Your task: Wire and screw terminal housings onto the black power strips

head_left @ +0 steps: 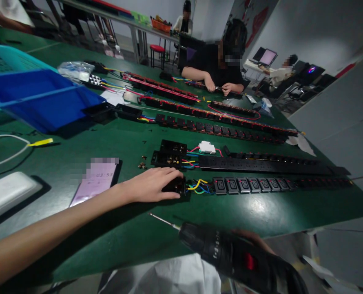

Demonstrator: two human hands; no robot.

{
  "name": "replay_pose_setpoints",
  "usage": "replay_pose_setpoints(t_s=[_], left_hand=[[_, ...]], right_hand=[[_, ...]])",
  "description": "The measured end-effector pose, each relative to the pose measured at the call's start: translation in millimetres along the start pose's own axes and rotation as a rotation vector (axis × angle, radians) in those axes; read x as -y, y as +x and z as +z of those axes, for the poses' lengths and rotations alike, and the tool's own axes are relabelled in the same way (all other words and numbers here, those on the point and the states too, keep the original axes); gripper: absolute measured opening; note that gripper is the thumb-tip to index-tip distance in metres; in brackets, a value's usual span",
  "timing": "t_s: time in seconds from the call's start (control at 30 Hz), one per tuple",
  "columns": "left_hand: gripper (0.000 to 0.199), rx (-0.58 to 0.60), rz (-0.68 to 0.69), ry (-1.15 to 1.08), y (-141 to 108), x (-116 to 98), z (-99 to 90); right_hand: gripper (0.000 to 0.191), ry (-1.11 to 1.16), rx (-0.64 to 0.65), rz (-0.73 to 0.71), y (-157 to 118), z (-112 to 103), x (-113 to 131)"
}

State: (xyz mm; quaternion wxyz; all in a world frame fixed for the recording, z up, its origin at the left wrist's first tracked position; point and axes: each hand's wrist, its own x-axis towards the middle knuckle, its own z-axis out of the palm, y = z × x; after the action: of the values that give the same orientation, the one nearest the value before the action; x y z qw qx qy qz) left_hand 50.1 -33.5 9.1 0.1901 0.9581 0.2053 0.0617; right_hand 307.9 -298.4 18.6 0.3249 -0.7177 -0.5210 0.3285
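Observation:
My left hand [157,184] lies over a black terminal box [177,185], its fingers spread around the box. Yellow, green and blue wires [200,186] run from that box to a row of black sockets [249,185]. Just behind it sit two more black boxes [167,158] with brass terminals. Small brass screws [142,164] lie left of them. At the lower right, my right hand [255,238], mostly hidden, is wrapped round a black power screwdriver [218,249]. Its long bit points left, below my left hand and apart from the box.
A phone [97,179], a white case [12,194] and a blue basket [43,98] are on the left. More socket strips [212,126] stretch across the green table [132,241]. Opposite, a person [216,65] works with both hands on wires.

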Motion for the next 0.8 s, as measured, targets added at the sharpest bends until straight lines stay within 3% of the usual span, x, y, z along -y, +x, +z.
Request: replay_pose_setpoints(t_s=[0.1,0.23,0.37,0.53,0.67,0.8], left_hand=[[0.033,-0.104,-0.045,0.022,-5.4,7.0,-13.8],[0.026,-0.273,-0.230,0.061,-24.5,35.9,-27.1],[0.027,-0.261,-0.377,0.140,-47.7,67.8,-21.7],[0.028,-0.173,-0.368,0.218,-56.5,71.1,-5.3],[0.025,-0.161,-0.414,0.295,-51.0,63.2,-1.5],[0.025,-0.160,-0.375,0.304,-48.2,67.2,-1.5]], right_hand=[[0.033,-0.134,0.065,-0.222,11.0,-4.0,0.2],[0.048,-0.269,0.261,-0.658,26.9,-3.7,4.3],[0.044,-0.520,0.271,-0.909,38.3,5.6,18.1],[0.040,-0.647,0.190,-1.075,51.4,28.4,33.3],[0.038,-0.705,0.102,-1.102,59.5,52.5,35.1],[0.036,-0.723,0.009,-1.094,65.2,77.6,32.0]])
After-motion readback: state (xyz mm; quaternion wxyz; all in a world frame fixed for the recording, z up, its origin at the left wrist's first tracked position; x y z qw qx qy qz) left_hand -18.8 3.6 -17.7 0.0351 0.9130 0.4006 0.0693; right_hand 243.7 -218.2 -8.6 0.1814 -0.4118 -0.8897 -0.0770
